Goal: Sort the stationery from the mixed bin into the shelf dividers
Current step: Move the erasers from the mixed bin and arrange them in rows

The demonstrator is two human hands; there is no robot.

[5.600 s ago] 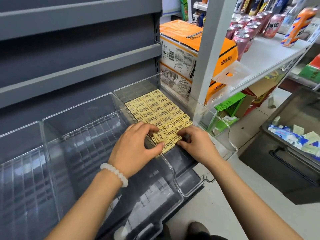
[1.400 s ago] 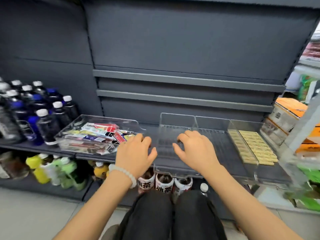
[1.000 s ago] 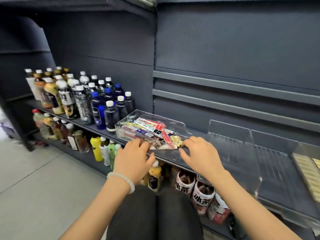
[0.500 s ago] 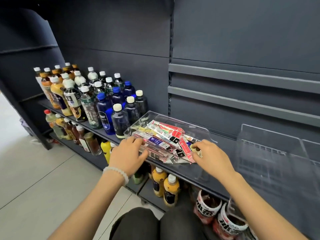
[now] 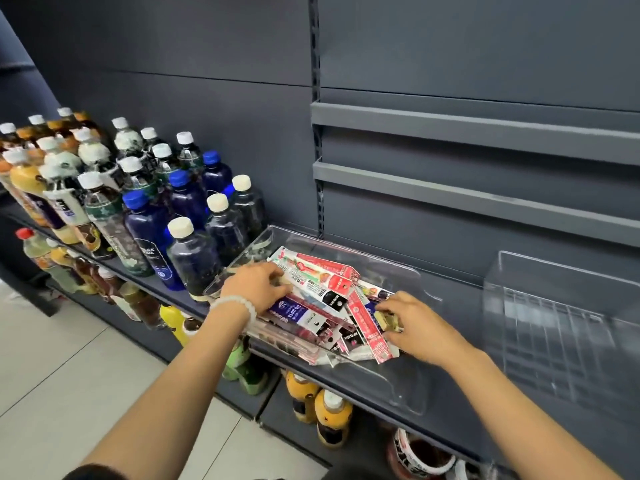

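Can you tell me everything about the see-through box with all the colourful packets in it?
The clear plastic bin is a shallow, see-through tray with low walls and rounded corners. It sits flat on the dark grey shelf, right beside the bottles. It holds a messy pile of long stationery packets in red, white, purple and black. The left hand rests on the pile's left side, and the right hand reaches in at the right, its fingers at small yellowish pieces.

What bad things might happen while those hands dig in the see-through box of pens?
The clear bin sits at the shelf's front edge, so pulling might tip it off. The packets are piled loosely and could slide out. The left hand is near a bottle and might knock it.
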